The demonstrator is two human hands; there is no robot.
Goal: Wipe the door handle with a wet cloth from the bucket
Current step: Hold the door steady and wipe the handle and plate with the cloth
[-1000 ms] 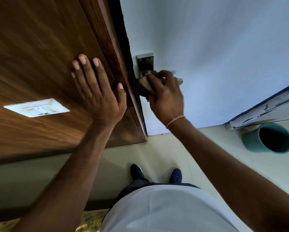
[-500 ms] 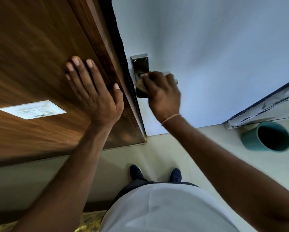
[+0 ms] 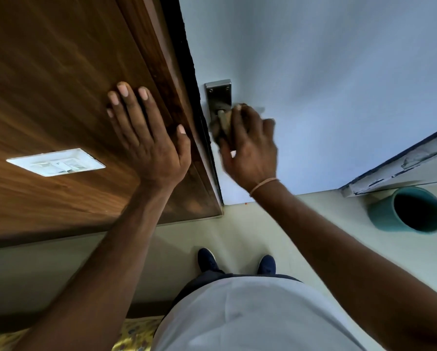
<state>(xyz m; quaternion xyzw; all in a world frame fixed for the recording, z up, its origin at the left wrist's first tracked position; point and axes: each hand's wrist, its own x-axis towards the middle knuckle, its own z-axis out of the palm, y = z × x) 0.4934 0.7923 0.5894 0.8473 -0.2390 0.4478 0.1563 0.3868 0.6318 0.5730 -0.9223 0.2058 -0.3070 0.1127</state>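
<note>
Wiping under way: right hand [image 3: 250, 148] closed around cloth [image 3: 222, 124] on door handle [image 3: 218, 102], left hand [image 3: 149, 138] spread flat on wood panel [image 3: 60, 84]; bucket [image 3: 407, 210] well apart, finish unclear.

- The right hand [image 3: 250, 145] in the middle of the frame is blurry, so its fingers are hard to make out.
- That hand covers most of the small tan cloth [image 3: 225, 122]; only a smudgy bit shows.
- The lever of the shiny metal door handle [image 3: 218, 97] is hidden under the hand and cloth. Only the flat plate shows.
- The round teal bucket [image 3: 384, 214] at the right is dark inside. What is in it cannot be seen.
- Both arms are cut off at the bottom edge.
</note>
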